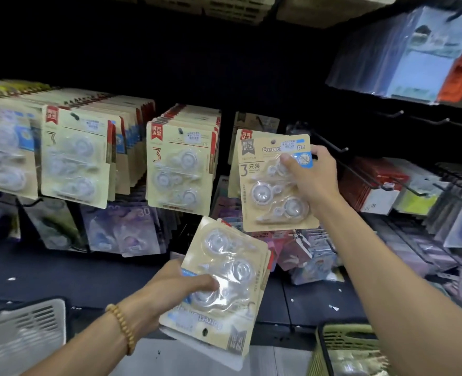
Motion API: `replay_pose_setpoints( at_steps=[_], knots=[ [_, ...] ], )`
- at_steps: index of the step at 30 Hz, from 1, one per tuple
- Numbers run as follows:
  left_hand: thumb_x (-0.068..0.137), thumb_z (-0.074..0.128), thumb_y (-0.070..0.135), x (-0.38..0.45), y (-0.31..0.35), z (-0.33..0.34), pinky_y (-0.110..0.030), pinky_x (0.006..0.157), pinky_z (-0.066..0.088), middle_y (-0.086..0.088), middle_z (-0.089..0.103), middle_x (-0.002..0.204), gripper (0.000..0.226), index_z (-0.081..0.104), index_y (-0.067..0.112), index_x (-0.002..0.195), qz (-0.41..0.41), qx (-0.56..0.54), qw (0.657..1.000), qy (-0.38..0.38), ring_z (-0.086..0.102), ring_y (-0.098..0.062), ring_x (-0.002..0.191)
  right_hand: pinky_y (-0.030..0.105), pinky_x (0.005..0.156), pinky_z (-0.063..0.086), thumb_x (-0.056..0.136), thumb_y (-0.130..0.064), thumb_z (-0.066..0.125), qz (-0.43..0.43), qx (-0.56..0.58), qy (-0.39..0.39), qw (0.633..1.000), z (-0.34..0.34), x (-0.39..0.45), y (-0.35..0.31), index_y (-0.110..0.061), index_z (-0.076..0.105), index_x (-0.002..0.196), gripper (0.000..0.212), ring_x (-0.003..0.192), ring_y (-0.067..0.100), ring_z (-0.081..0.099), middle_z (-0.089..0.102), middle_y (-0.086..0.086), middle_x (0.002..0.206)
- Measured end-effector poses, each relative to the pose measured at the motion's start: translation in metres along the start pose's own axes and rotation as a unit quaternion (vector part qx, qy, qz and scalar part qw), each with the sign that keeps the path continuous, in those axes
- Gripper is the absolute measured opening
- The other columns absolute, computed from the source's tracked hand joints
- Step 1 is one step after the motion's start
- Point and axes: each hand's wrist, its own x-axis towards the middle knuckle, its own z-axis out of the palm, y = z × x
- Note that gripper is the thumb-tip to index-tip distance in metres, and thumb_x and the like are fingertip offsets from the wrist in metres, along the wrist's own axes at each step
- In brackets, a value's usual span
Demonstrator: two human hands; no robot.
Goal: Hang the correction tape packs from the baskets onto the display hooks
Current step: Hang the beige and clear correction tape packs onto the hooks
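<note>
Risk at the hook: hang hole missing the tip.
Right hand, grip pinched on one correction tape pack raised by an already hung pack, could skew it. Left hand, grip clamped on a stack of packs, might fan them loose. Green basket at the lower right holds blurred goods; grey basket unclear.

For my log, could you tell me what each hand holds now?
Left hand: grips a stack of packs.
Right hand: pinches one correction tape pack.
</note>
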Motion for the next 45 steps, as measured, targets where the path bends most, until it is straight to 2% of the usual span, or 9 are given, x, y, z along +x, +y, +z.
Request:
replay_pose_setpoints(
  at_steps=[12, 17, 19, 23, 27, 32, 37, 41, 45],
  knots=[
    [0.082, 0.073, 0.0, -0.007, -0.008, 0.003, -0.046, 0.068, 0.062, -0.027, 0.073, 0.104, 0.016, 0.075, 0.003, 0.097, -0.004, -0.087, 0.995, -0.055, 0.074, -0.04, 0.086, 0.04, 0.098, 0.047, 0.087, -0.052, 0.071, 0.083, -0.156, 0.024, 0.984, 0.002, -0.011, 0.024, -0.004, 0.047, 0.14, 0.075, 0.118, 0.025, 0.055, 0.058, 0.008, 0.124],
    [0.066, 0.079, 0.001, -0.01, -0.005, 0.014, -0.045, 0.067, 0.062, -0.02, 0.076, 0.093, 0.015, 0.082, 0.012, 0.075, 0.051, -0.152, 0.984, -0.075, 0.074, -0.032, 0.076, 0.033, 0.058, 0.038, 0.092, -0.055, 0.063, 0.247, 0.038, -0.1, 0.963, -0.024, -0.065, 0.039, -0.002, 0.073, 0.091, 0.053, 0.06, 0.025, 0.054, 0.06, 0.008, 0.071],
    [0.061, 0.081, 0.0, -0.007, -0.003, 0.018, -0.042, 0.057, 0.063, -0.018, 0.076, 0.088, 0.025, 0.077, 0.009, 0.085, 0.056, -0.179, 0.98, -0.068, 0.074, -0.031, 0.07, 0.04, 0.06, 0.034, 0.088, -0.048, 0.066, 0.267, 0.068, -0.191, 0.942, -0.03, -0.087, 0.04, -0.011, 0.074, 0.086, 0.038, 0.066, 0.032, 0.053, 0.066, 0.015, 0.075],
    [0.055, 0.08, 0.007, 0.0, 0.001, 0.022, -0.05, 0.062, 0.063, -0.027, 0.073, 0.101, 0.055, 0.069, 0.003, 0.109, 0.05, -0.217, 0.972, -0.077, 0.074, -0.04, 0.078, 0.057, 0.078, 0.047, 0.1, -0.022, 0.059, 0.185, 0.048, -0.199, 0.961, -0.034, -0.104, 0.03, 0.004, 0.07, 0.098, 0.028, 0.086, 0.041, 0.067, 0.075, 0.023, 0.095],
    [0.043, 0.089, 0.02, 0.004, 0.005, 0.024, -0.06, 0.08, 0.059, -0.03, 0.067, 0.12, 0.095, 0.057, 0.003, 0.131, 0.051, -0.208, 0.975, -0.06, 0.069, -0.047, 0.097, 0.042, 0.074, 0.059, 0.1, -0.037, 0.061, 0.139, 0.086, -0.12, 0.979, -0.041, -0.102, 0.017, -0.006, 0.074, 0.093, 0.035, 0.077, 0.024, 0.075, 0.078, 0.01, 0.084],
    [0.051, 0.086, 0.015, 0.011, 0.004, 0.027, -0.048, 0.06, 0.06, -0.026, 0.069, 0.113, 0.086, 0.055, 0.003, 0.131, 0.047, -0.224, 0.973, -0.029, 0.073, -0.039, 0.082, 0.036, 0.065, 0.059, 0.102, -0.029, 0.059, 0.135, 0.099, -0.033, 0.985, -0.044, -0.095, 0.018, -0.01, 0.072, 0.099, 0.023, 0.075, 0.02, 0.074, 0.078, 0.002, 0.083],
    [0.065, 0.081, 0.012, 0.015, 0.008, 0.027, -0.042, 0.058, 0.063, -0.026, 0.073, 0.11, 0.063, 0.062, 0.001, 0.123, 0.056, -0.24, 0.969, -0.033, 0.075, -0.036, 0.078, 0.043, 0.091, 0.059, 0.105, -0.027, 0.053, 0.066, 0.114, 0.063, 0.989, -0.069, -0.082, 0.021, -0.027, 0.07, 0.107, 0.017, 0.103, 0.015, 0.072, 0.075, -0.005, 0.111],
    [0.068, 0.076, 0.02, 0.014, 0.013, 0.033, -0.042, 0.061, 0.064, -0.023, 0.075, 0.103, 0.055, 0.067, -0.001, 0.118, 0.06, -0.207, 0.976, -0.039, 0.076, -0.036, 0.079, 0.032, 0.087, 0.057, 0.103, -0.024, 0.058, -0.103, 0.019, -0.004, 0.994, -0.074, -0.094, 0.017, -0.03, 0.072, 0.109, 0.017, 0.102, 0.007, 0.07, 0.075, -0.015, 0.104],
    [0.067, 0.073, 0.054, 0.012, 0.015, 0.042, -0.043, 0.076, 0.063, -0.016, 0.077, 0.104, 0.07, 0.068, 0.009, 0.121, 0.063, -0.148, 0.987, -0.028, 0.076, -0.033, 0.092, 0.053, 0.096, 0.049, 0.09, -0.025, 0.063, -0.257, -0.229, -0.153, 0.926, -0.062, -0.11, 0.034, -0.032, 0.071, 0.123, 0.035, 0.114, 0.026, 0.061, 0.069, -0.01, 0.12]
  ],
)
